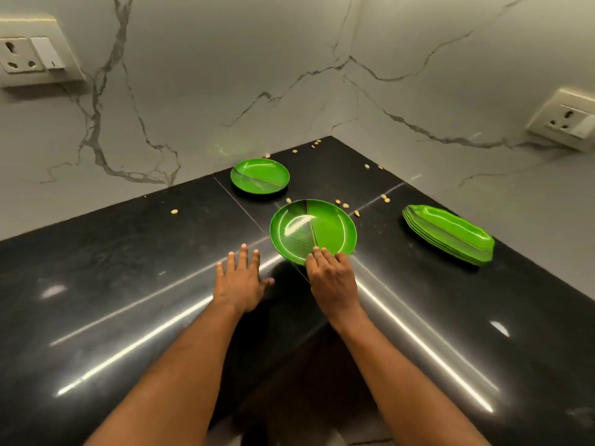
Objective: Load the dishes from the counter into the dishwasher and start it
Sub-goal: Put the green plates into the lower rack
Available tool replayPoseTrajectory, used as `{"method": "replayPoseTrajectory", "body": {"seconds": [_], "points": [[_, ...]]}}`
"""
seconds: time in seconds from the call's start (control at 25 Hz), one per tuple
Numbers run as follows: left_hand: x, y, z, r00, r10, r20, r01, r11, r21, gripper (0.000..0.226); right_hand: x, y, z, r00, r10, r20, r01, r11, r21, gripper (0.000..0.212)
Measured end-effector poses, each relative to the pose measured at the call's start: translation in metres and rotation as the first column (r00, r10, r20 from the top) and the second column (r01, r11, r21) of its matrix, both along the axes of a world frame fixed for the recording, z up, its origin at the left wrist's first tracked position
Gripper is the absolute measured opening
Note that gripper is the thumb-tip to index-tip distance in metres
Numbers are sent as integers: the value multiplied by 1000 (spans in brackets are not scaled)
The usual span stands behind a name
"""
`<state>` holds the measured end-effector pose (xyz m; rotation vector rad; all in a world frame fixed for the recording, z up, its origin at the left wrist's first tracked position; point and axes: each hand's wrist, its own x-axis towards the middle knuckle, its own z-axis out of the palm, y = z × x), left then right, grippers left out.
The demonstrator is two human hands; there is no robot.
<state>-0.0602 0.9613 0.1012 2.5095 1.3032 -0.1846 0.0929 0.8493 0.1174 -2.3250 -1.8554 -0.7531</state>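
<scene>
Head cam, looking down at the corner of your black counter. Your right hand is on the near plate, mid-counter, just right of your left hand. The plate's round, glossy green, leaf print w/ a thin pale ring inside the rim and a dark midrib line. Fingers lie close together, curled over the near rim and clamped on it. Your left hand lies flat on the counter, fingers straight and spread apart, holding nothing, not touching the plate.

Far plate, same green, sits by the marble wall, apart from the near one. Over on the right is a stack of leaf-shaped trays, also green.

Hidden bits: your right thumb's under the hand, can't tell how it sits. The near rim's covered, so can't tell if the plate is lifted or lies flat. Tray edges blur together, exact count unclear. Pale nuts are scattered btw the plates and into the far corner, too small to name. Left socket and right socket are both cut by the frame edges.

Orientation: near plate's round, no long axis; its midrib runs far to near, ending under your fingers. Far plate's rib runs left to right, dipping nearer at the right. Tray stack's long axis runs far-left to near-right.
</scene>
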Motion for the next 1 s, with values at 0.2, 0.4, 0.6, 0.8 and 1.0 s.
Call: {"method": "replayPoseTrajectory", "body": {"seconds": [0.2, 0.4, 0.6, 0.8, 1.0], "points": [[-33, -79, -5, 999, -38, -13, 40, 994, 102, 78, -26, -81, -11, 999, -14, -39, 15, 999, 33, 28], [-84, -145, -7, 994, -61, -90, 71, 991, 116, 79, -75, -149, -24, 999, -34, -43, 37, 997, 61, 29], [-133, -184, 3, 991, -103, -89, 115, 983, 143, 79, -127, -201, -17, 995, -88, -54, 91, 993, 69, 26], [-180, -220, 3, 985, -171, -25, 173, 978, 118, 77, -195, -252, -19, 989, -137, -50, 139, 990, 37, 19], [-245, -277, -28, 974, -225, -31, 225, 974, -10, 77, -286, -315, -38, 979, -198, -45, 196, 980, -38, 30]]}}
